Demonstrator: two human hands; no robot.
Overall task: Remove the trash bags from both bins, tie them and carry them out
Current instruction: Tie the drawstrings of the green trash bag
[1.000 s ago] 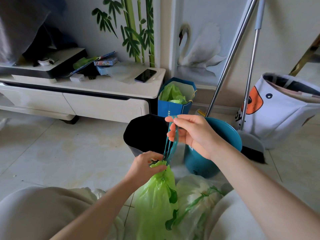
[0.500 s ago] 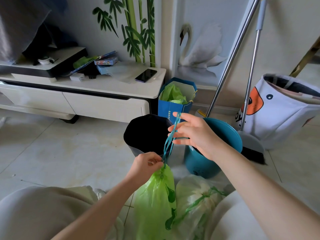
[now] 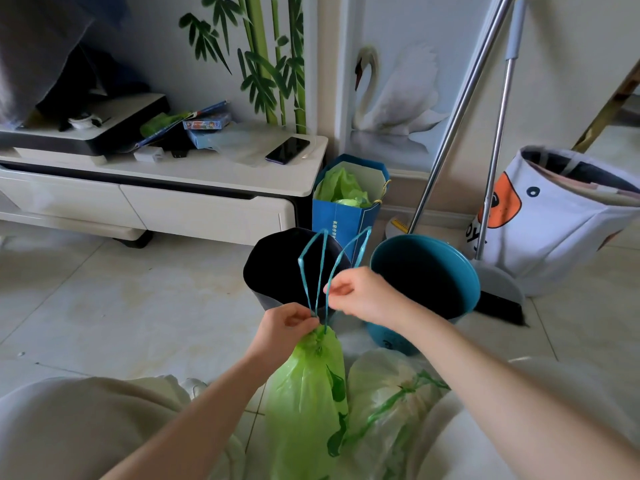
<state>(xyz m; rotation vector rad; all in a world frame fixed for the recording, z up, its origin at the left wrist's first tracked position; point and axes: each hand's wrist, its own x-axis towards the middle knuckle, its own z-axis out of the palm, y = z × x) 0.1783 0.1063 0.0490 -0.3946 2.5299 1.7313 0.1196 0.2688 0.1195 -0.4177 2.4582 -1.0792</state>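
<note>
My right hand [image 3: 360, 294] just dropped nearer the bag [image 3: 306, 403], pinching one drawstring [image 3: 313, 271]; left hand [image 3: 282, 327] grips the neck, so I'm mid-tie.

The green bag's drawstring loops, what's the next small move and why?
Probably cross the two teal loops and knot them. The left hand pinches the green bag at its cinched neck, the right hand holds one loop, and no knot shows yet.
</note>
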